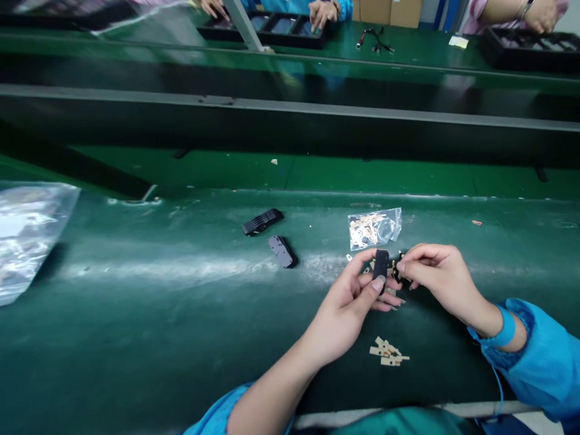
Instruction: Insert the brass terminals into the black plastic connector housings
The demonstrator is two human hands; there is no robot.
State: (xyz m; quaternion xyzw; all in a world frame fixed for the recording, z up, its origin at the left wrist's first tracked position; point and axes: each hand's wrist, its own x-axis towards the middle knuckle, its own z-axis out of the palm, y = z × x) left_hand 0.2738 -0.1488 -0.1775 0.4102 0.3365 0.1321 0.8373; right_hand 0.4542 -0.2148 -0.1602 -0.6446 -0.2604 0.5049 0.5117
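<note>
My left hand (pixel 347 302) grips a small black rectangular plastic piece (pixel 381 266) upright between thumb and fingers. Just to its right, my right hand (pixel 437 275) is closed in a pinch; what its fingertips hold is too small to make out. Small dark and beige parts (pixel 399 275) show between the two hands, partly covered by my fingers. Behind them lies a clear zip bag (pixel 375 228) of beige pieces. Nearer to me, several flat beige strips (pixel 388 352) lie in a loose pile on the green bench.
Left of my hands lie a black ribbed piece (pixel 261 222) and a grey-black piece (pixel 281 251). A large clear plastic bag (pixel 31 235) rests at far left. Across a raised metal rail (pixel 290 109), other people's hands work over black trays (pixel 276 30). Dark cables (pixel 375 41) lie there.
</note>
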